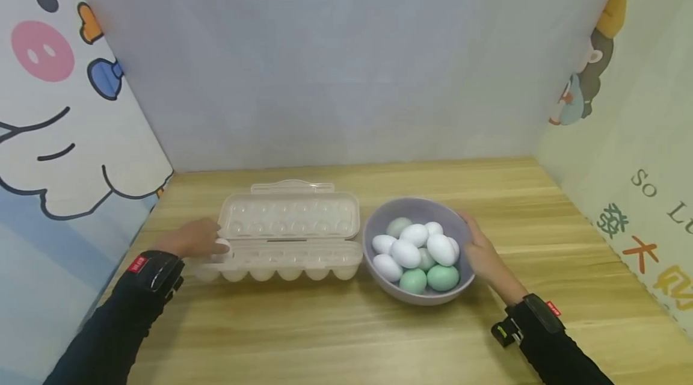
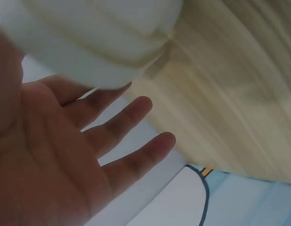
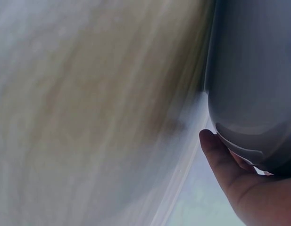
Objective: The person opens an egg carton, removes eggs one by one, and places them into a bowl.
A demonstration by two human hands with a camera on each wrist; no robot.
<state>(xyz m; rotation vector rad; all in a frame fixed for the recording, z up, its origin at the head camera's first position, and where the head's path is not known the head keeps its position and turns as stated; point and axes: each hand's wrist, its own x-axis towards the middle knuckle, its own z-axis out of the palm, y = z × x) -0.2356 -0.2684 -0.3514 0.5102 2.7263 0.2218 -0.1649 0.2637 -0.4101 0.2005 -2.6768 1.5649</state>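
Observation:
A clear plastic egg carton (image 1: 289, 255) lies with its lid (image 1: 289, 216) folded back, left of centre in the head view. Over its left end, my left hand (image 1: 192, 238) pinches a white egg (image 1: 222, 245) at the end cup. The left wrist view shows the other fingers (image 2: 140, 155) spread out below the pale carton end (image 2: 98, 52). To the right stands a lavender bowl (image 1: 376, 277) of white, pale grey and green eggs (image 1: 414, 281). My right hand (image 1: 480, 252) grips this bowl by its right side, fingers (image 3: 218, 160) against the outer wall.
The carton and bowl sit side by side on a wood-grain table (image 1: 325, 337). A plain grey backdrop (image 1: 346, 60) rises behind it. Printed panels with cartoon figures stand at the left (image 1: 59, 102) and right (image 1: 639, 150).

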